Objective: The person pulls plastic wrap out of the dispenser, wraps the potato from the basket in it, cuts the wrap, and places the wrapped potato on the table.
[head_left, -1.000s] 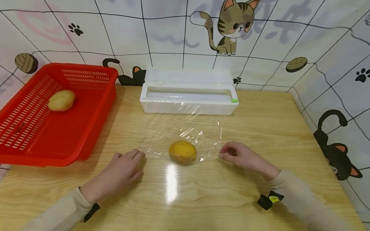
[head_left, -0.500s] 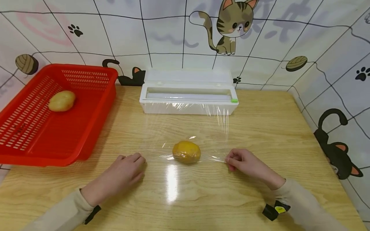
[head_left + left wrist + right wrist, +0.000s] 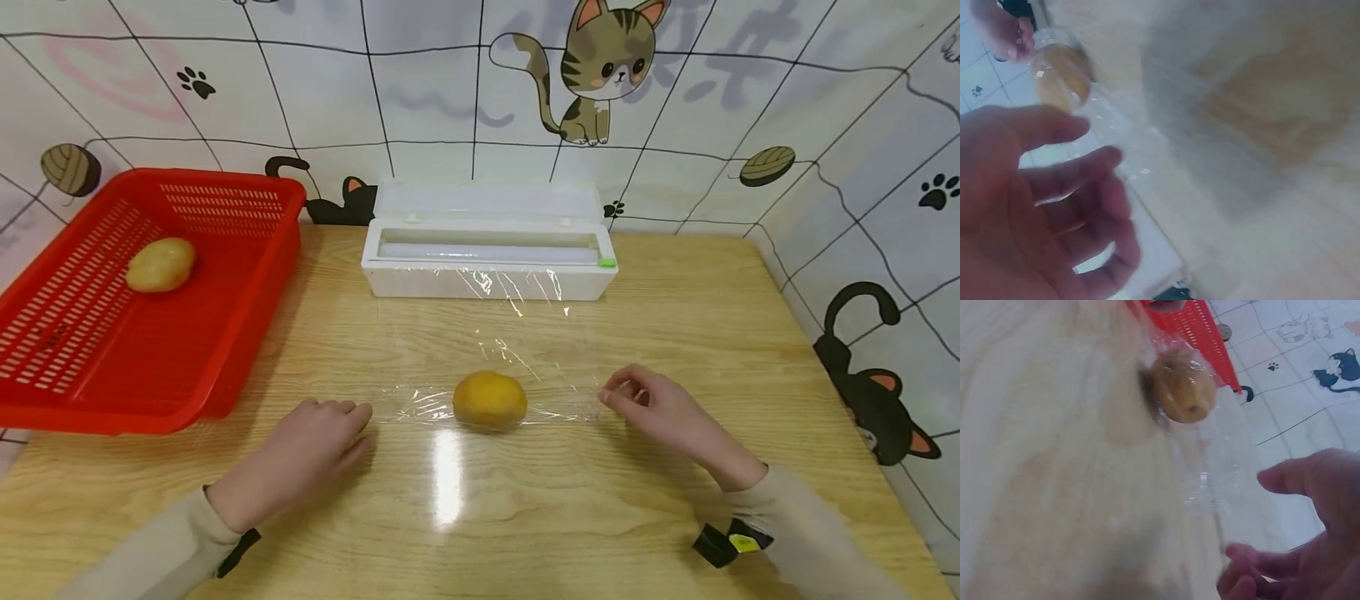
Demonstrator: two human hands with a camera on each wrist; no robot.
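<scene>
A yellowish potato (image 3: pixel 490 401) lies under clear cling film (image 3: pixel 420 404) on the table. The film runs forward from the white cling film box (image 3: pixel 487 282), whose lid stands up. My left hand (image 3: pixel 318 446) is at the film's front left corner. In the left wrist view its thumb and index fingertip are apart, with the other fingers loosely bent. At the front right corner, my right hand (image 3: pixel 667 417) is just beside the film. The right wrist view shows a wide gap between its thumb (image 3: pixel 1282 478) and fingers, with nothing held.
A red plastic basket (image 3: pixel 258 333) stands on the left, with another, paler potato (image 3: pixel 161 265) in it. Behind the wooden table (image 3: pixel 525 517) rises a wall covering (image 3: pixel 427 92) printed with cats, and a second side of it closes off the right.
My right hand has moved right and its fingers have parted from the film corner they pinched. The film and potato have shifted slightly right. My left hand has barely moved.
</scene>
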